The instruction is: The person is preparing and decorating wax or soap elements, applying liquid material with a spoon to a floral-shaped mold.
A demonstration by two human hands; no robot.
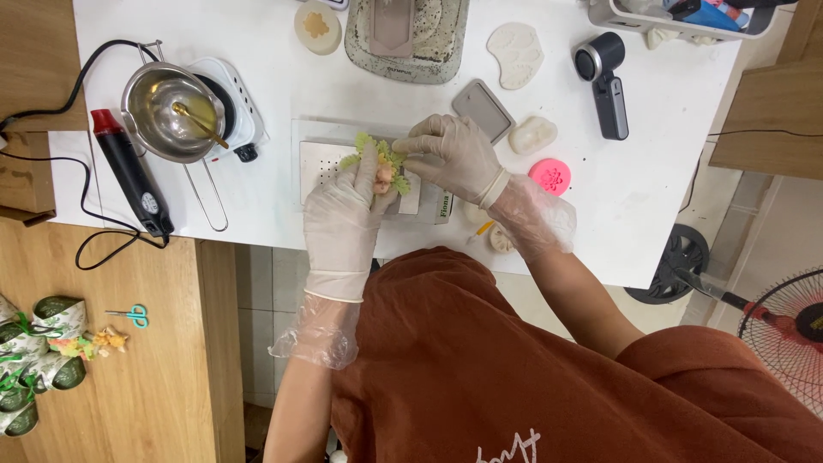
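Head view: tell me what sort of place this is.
Probably a small home craft workbench for moulded wax or soap: a metal melting pot on a hotplate, silicone moulds, and a heat gun.

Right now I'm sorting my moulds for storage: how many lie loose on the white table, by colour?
White moulds: 2, a large flat one and a small one
Pink moulds: 1
Cream round moulds: 1
Total: 4
A pale piece by the right hand's wrist is partly hidden, so it is not counted.
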